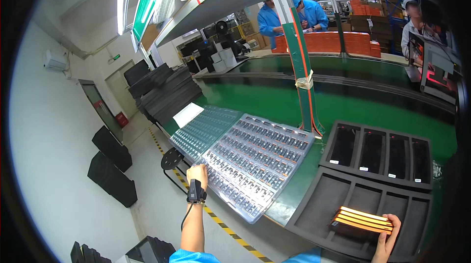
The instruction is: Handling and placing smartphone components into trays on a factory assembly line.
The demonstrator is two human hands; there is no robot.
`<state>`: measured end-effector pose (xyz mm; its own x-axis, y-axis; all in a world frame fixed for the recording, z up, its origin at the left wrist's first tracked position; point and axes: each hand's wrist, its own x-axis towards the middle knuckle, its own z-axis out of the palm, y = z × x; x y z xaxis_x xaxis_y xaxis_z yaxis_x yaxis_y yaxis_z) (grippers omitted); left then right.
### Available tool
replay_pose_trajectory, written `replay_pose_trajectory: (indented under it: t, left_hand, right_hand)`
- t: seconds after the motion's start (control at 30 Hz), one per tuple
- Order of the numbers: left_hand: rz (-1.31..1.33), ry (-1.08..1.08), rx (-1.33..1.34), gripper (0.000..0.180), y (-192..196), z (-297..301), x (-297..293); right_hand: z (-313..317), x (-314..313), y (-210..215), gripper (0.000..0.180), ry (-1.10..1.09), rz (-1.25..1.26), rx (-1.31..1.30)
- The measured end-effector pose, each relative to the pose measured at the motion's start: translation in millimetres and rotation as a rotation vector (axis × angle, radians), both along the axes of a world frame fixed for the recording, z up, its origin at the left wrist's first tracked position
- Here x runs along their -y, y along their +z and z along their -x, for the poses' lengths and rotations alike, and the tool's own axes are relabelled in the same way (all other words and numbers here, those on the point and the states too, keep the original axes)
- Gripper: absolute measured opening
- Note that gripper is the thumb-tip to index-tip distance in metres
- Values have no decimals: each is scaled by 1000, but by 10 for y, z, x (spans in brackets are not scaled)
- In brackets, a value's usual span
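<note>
Labels first: white labels (363,168) sit along the near ends of four dark flat panels (372,150), slotted in the far black foam tray (375,176), beyond the right fingers; a small pale tag shows at the left end of the orange-edged stack (365,220); print on all of them too small to read from here; a white sheet (188,114) lies beyond the left fingers, its surface washed out.

Right hand (388,247): comes in from the lower right, thumb on the near side, fingers bent round the far side; it grasps the right end of the orange-edged stack, thin dark pieces layered with bright orange edges; stack extends leftward from the fingertips, over the near black foam tray (324,196); cannot tell whether it touches the tray floor.

Left hand (197,172): forearm nearly straight up from the lower edge, blue sleeve (194,257) behind, black wrist device (196,192) strapped on with a cable trailing; fingers curled at the left edge of a clear plastic tray (308,139); whether they pinch it, cannot tell; rows of small metallic parts (245,160) fill the tray, right of those fingers.
</note>
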<state>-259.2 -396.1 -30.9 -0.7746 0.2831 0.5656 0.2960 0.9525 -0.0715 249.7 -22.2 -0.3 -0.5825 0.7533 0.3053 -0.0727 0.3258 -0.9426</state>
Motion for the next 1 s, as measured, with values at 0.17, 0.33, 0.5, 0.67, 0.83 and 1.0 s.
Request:
replay_pose_trajectory:
  t: [0.17, 0.33, 0.5, 0.67, 0.83, 1.0]
  left_hand:
    - [73, 60, 123, 15, -54, 46, -98]
    - [116, 8, 153, 16, -57, 55, -25]
    - [159, 36, 197, 15, -61, 183, -55]
    - [106, -57, 183, 16, -14, 109, -89]
    - [-492, -472, 160, 15, 524, -1023, -942]
    - [-403, -1100, 512, 23, 627, -1986, -2126]
  right_hand:
    - [7, -18, -18, 56, 0, 1, -12]
    - [14, 15, 28, 55, 9, 2, 2]
    - [-18, 18, -2, 53, 11, 26, -1]
    - [-29, 37, 63, 50, 2, 57, 7]
    - [35, -11, 29, 52, -6, 14, -30]
    - [59, -24, -24, 48, -18, 55, -32]
